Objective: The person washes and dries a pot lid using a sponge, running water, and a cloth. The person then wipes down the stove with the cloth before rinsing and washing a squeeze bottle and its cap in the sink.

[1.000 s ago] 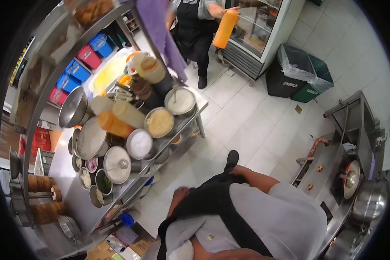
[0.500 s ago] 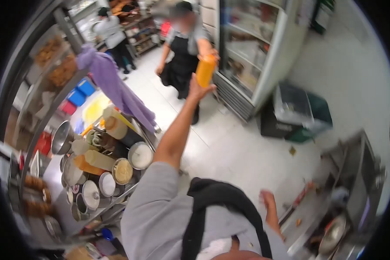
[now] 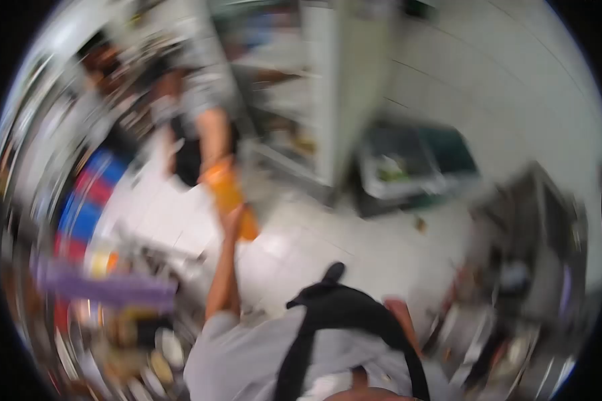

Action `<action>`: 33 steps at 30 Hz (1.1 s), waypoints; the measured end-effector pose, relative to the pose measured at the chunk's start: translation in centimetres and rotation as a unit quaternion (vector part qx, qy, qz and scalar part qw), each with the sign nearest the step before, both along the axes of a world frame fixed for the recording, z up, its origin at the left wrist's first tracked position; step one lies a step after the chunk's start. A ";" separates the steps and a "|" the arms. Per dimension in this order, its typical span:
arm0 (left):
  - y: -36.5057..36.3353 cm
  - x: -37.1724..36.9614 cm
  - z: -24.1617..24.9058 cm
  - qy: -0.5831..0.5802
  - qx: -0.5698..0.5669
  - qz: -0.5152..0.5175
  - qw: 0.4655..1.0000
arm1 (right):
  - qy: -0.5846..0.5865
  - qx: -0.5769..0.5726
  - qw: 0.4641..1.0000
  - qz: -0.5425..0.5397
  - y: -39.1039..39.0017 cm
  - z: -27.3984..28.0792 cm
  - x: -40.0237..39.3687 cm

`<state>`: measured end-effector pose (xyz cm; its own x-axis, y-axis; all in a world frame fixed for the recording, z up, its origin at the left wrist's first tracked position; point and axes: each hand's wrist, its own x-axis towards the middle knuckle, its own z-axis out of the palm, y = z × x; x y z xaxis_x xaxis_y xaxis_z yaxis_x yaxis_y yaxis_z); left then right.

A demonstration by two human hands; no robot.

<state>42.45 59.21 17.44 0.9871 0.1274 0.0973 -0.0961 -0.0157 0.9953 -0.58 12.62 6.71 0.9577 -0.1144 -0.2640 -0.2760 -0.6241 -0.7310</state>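
Two hands meet on one orange bottle (image 3: 229, 194) at the centre-left of this heavily blurred view. We extend our left hand (image 3: 234, 217) up and forward from a grey sleeve, and it touches the lower part of the bottle; the blur hides the fingers, so we cannot tell whether our grip is closed on it or merely against it. A co-worker's hand (image 3: 215, 168), coming down from a bare forearm above, meets the top of the same bottle. The bottle hangs in the air over the pale tiled floor (image 3: 328, 247), tilted slightly, in front of the co-worker in a grey shirt and dark apron. Our right hand (image 3: 398, 309) shows only as a smear low beside our dark apron strap (image 3: 334, 314); we cannot tell its grip. To the left, a purple cloth (image 3: 107, 289) streaks across shelves of blurred containers. Behind the bottle stands a tall refrigerator (image 3: 328, 100), with a dark bin (image 3: 415, 167) just beside it on the floor.
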 end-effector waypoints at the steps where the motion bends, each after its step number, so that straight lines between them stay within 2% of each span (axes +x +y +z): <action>1: -0.3 -1.3 -1.4 0.178 -0.060 -0.080 0.979 | 0.082 0.168 0.969 -0.162 1.3 6.5 4.0; 2: -5.5 -6.0 4.3 0.065 -0.026 -0.085 0.994 | 0.086 0.179 0.964 -0.177 0.8 8.2 7.0; 3: -9.4 -8.0 5.7 0.021 0.051 -0.066 0.996 | 0.084 0.230 0.953 -0.177 0.1 10.9 10.3; 4: -13.4 -9.3 5.2 -0.067 0.006 -0.150 0.986 | -0.006 0.213 0.962 -0.171 -0.5 13.4 13.1; 6: -20.9 -10.8 5.1 0.037 0.043 -0.271 0.961 | -0.171 0.120 0.964 -0.167 -2.1 19.7 17.3; 7: -24.6 -9.7 4.6 0.108 0.118 -0.361 0.919 | -0.260 0.082 0.942 -0.193 -3.0 22.8 19.6; 8: -30.0 -10.4 7.7 0.071 0.175 -0.448 0.874 | -0.352 0.039 0.912 -0.208 -4.5 25.2 20.3; 10: -39.2 -11.6 13.3 0.008 0.191 -0.593 0.782 | -0.352 -0.014 0.905 -0.238 -9.5 27.0 20.0; 12: -46.9 -11.4 16.6 -0.054 0.231 -0.663 0.710 | -0.339 -0.050 0.897 -0.281 -14.9 28.6 18.4; 15: -57.8 -12.8 20.3 -0.050 0.263 -0.751 0.604 | -0.314 -0.083 0.885 -0.333 -23.9 31.1 12.9; 16: -61.3 -13.5 21.4 -0.014 0.276 -0.782 0.559 | -0.308 -0.090 0.888 -0.331 -26.5 31.5 10.9; 19: -72.4 -16.3 20.1 0.043 0.199 -0.861 0.466 | -0.344 -0.120 0.875 -0.318 -35.5 31.3 5.8; 20: -76.0 -17.3 19.1 0.172 0.142 -0.878 0.423 | -0.339 -0.125 0.878 -0.314 -38.1 32.0 3.9; 22: -82.5 -18.4 15.2 0.308 0.077 -0.886 0.338 | -0.358 -0.129 0.877 -0.294 -42.5 33.4 1.0; 23: -85.7 -19.7 15.7 0.373 0.042 -0.879 0.293 | -0.385 -0.135 0.871 -0.273 -44.8 34.1 -0.3; 25: -91.8 -21.7 17.4 0.330 0.059 -0.911 0.242 | -0.435 -0.164 0.846 -0.260 -49.7 36.2 -2.8; 27: -97.6 -23.4 20.7 0.192 0.166 -0.924 0.287 | -0.483 -0.203 0.805 -0.279 -54.3 38.0 -5.4; 28: -99.8 -24.9 22.5 0.092 0.197 -0.923 0.317 | -0.382 -0.178 0.850 -0.318 -56.1 38.2 -7.3; 29: -101.8 -26.6 24.3 -0.011 0.224 -0.912 0.344 | -0.228 -0.126 0.893 -0.367 -58.3 39.0 -8.2; 30: -103.8 -27.8 25.1 -0.113 0.247 -0.890 0.366 | -0.068 -0.068 0.909 -0.406 -60.4 39.8 -9.0; 31: -106.1 -28.4 24.8 -0.166 0.250 -0.885 0.356 | 0.091 -0.006 0.897 -0.433 -62.4 40.2 -9.5; 32: -108.6 -28.8 24.3 -0.219 0.252 -0.877 0.345 | 0.117 -0.003 0.894 -0.432 -64.4 39.5 -10.0; 33: -111.3 -29.1 23.9 -0.274 0.249 -0.867 0.333 | -0.022 -0.045 0.905 -0.422 -65.8 38.5 -11.0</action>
<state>13.36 -52.07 41.38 -0.6489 -0.7552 -0.0934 -0.5551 0.3858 0.7369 -11.56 -53.19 45.20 0.5282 -0.8297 -0.1806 -0.6542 -0.2621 -0.7095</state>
